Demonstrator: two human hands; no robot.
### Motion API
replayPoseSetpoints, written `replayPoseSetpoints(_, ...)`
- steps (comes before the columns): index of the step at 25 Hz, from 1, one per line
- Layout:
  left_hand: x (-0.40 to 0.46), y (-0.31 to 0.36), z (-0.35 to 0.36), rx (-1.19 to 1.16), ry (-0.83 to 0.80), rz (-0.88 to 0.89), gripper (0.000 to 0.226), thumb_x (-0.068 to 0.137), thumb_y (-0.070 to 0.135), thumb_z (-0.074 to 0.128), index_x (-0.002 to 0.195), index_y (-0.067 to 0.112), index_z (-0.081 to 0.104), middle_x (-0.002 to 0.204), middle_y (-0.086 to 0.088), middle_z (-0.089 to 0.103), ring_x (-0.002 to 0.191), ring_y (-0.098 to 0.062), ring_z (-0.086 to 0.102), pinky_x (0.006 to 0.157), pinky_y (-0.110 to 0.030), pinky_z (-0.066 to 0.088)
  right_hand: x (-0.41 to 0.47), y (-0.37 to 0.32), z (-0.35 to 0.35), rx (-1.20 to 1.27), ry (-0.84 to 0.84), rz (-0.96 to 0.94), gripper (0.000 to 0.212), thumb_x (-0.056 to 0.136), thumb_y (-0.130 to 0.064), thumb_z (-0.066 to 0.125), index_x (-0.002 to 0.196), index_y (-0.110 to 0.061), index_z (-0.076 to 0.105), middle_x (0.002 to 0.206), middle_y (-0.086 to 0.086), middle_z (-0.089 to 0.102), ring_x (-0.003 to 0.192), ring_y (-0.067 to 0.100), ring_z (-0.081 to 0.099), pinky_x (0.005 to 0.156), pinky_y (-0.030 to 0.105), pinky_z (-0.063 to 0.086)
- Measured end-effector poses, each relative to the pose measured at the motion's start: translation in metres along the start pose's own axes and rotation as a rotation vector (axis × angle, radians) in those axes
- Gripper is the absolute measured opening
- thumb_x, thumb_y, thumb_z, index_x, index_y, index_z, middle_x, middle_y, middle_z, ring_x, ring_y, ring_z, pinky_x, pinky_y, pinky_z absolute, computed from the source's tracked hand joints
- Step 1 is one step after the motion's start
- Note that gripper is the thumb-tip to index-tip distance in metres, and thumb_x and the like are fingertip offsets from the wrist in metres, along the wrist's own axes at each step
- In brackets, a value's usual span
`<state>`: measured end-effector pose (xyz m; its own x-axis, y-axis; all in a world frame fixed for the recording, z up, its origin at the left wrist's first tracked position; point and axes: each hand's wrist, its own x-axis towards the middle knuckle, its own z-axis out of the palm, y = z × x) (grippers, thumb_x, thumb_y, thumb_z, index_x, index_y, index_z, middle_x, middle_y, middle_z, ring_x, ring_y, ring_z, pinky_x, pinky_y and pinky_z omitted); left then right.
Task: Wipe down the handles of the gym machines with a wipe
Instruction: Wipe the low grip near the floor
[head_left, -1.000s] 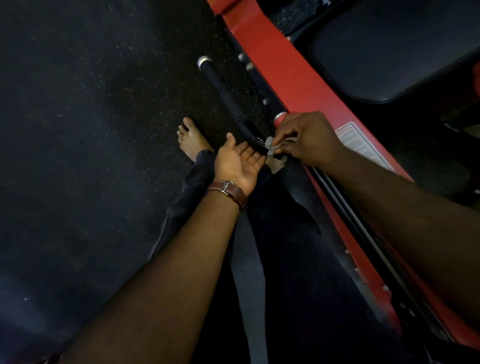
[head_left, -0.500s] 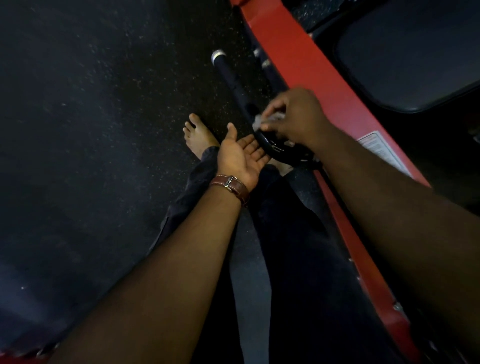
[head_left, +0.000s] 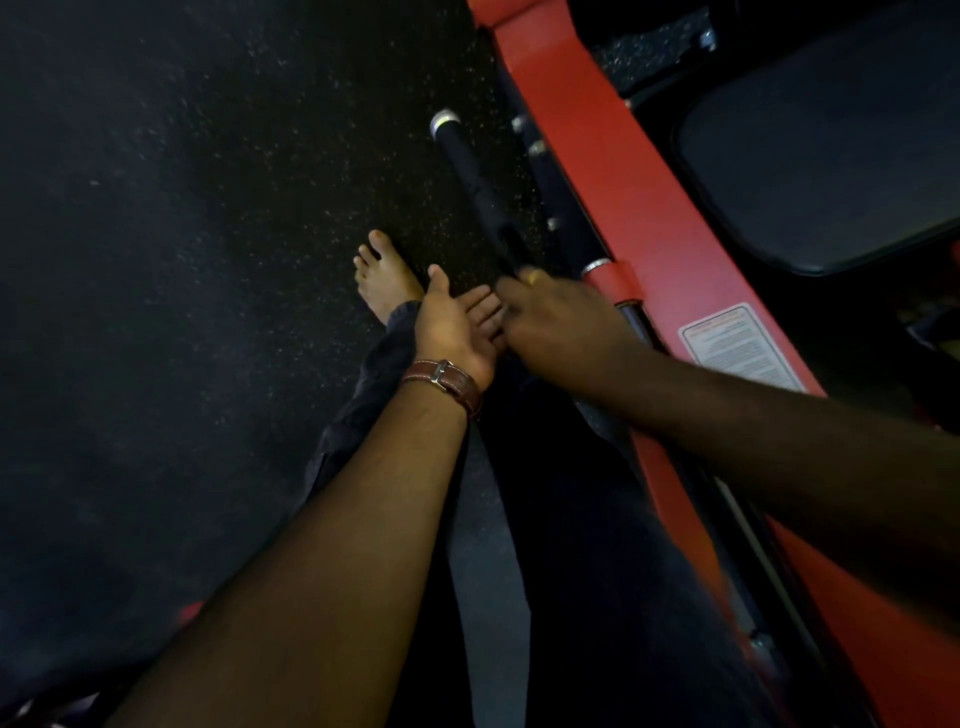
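Observation:
A black handle (head_left: 472, 176) with a silver end cap sticks out from the red machine frame (head_left: 571, 130), low over the floor. My right hand (head_left: 556, 322) is curled over the handle's lower end, near its red joint. The wipe is hidden under this hand. My left hand (head_left: 457, 322), a brown strap on its wrist, lies palm up with straight fingers right beside the right hand and holds nothing.
A black seat pad (head_left: 831, 145) lies beyond the red frame, which carries a white warning label (head_left: 732, 343). My bare foot (head_left: 384, 275) and dark trouser legs stand on the speckled black rubber floor (head_left: 208, 208) left of the machine.
My right hand slid up the handle with the wipe, then back down to its lower end, where the wipe no longer shows. The left hand stayed palm up.

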<state>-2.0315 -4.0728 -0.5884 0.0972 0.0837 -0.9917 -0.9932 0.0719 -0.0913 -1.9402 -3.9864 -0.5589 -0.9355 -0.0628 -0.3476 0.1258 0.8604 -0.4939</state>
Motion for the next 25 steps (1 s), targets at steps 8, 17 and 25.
replayPoseSetpoints(8,0.007,-0.004,0.003,-0.017,-0.01,0.063,0.061,0.102,0.058,0.034,0.118,0.006,0.061,0.113,-0.014,0.068,0.101,-0.026,0.066,0.099,-0.043,0.05,0.051,0.007,-0.009,0.011,-0.149,0.347,0.017,0.095,-0.01,0.054,0.099,0.0,0.066,0.106,0.017,0.061,0.096,0.036,0.061,0.068,0.043,0.051)
replayPoseSetpoints(17,-0.009,0.004,0.009,0.035,-0.002,0.118,0.048,0.106,0.039,0.039,0.138,0.006,0.051,0.143,-0.011,0.055,0.132,-0.027,0.051,0.107,-0.041,0.04,-0.003,0.006,-0.027,0.276,-0.068,0.511,0.01,0.071,-0.004,0.068,0.077,-0.011,0.071,0.082,0.006,0.068,0.072,0.025,0.066,0.058,0.028,0.045)
replayPoseSetpoints(25,0.005,0.022,0.002,0.098,0.241,0.257,0.012,0.101,0.022,0.053,0.106,0.018,0.063,0.121,-0.009,0.068,0.104,-0.017,0.06,0.101,-0.037,0.044,0.089,0.076,0.029,1.616,-0.16,1.344,0.013,0.093,0.007,0.057,0.086,0.003,0.067,0.087,0.015,0.067,0.076,0.024,0.071,0.061,0.03,0.061)
